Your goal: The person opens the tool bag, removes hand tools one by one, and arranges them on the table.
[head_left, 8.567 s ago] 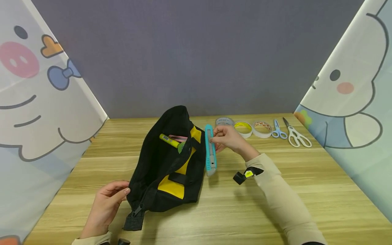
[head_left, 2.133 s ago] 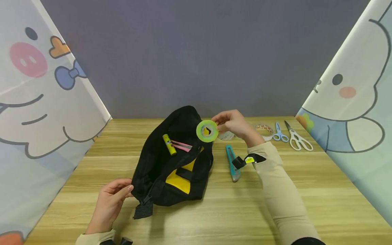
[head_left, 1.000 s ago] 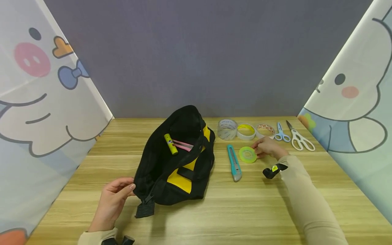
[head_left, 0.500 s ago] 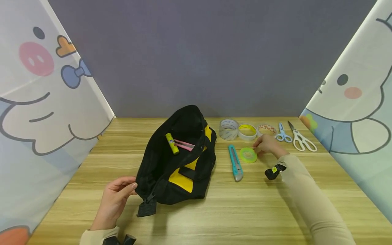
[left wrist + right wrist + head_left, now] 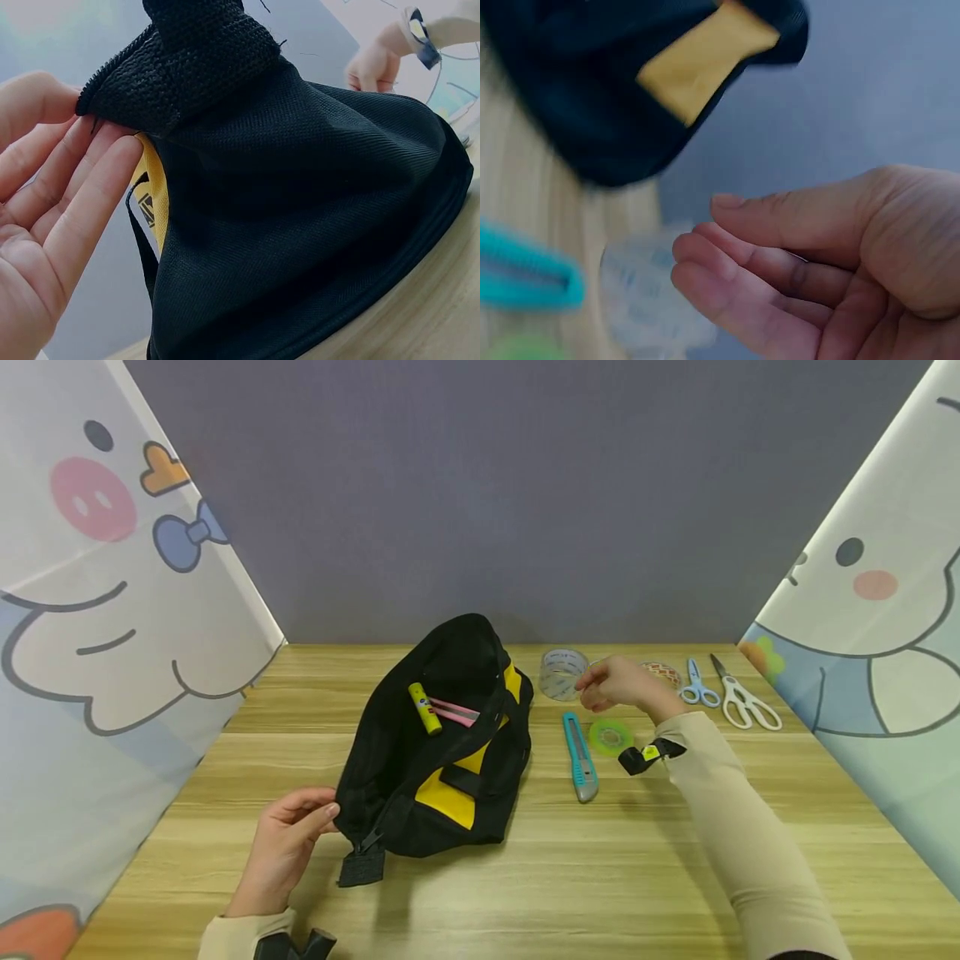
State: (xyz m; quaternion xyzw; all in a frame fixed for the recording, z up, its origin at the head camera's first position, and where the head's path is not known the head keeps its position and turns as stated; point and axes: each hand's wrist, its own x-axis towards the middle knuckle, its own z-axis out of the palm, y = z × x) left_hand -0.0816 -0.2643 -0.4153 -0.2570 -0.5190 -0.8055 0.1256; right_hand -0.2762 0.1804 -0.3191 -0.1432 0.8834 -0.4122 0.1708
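Observation:
My left hand [image 5: 283,850] pinches the zipped edge at the near end of a black and yellow fabric bag [image 5: 498,810], whose mouth gapes open. In the left wrist view the thumb and fingers lie on either side of that edge. Inside the bag lie a yellow glue stick [image 5: 425,708] and a pink utility knife [image 5: 455,713]. My right hand [image 5: 624,683] hovers with bent, relaxed fingers and nothing in them, close to a wide clear tape roll [image 5: 562,675]. Below it, a green tape roll [image 5: 610,737] and a teal utility knife [image 5: 581,757] lie flat on the table.
Along the table's back edge, right of the hand, lie a red-patterned tape roll [image 5: 663,674], small blue scissors [image 5: 698,685] and white-handled scissors [image 5: 746,697]. A yellow-cored roll is mostly hidden behind the right hand. A grey partition [image 5: 480,502] rises behind the table.
The teal knife, earlier in my right hand, lies on the table. The right hand then held the green tape beside the bag, set it down, let go and moved left and back. The left hand keeps its hold.

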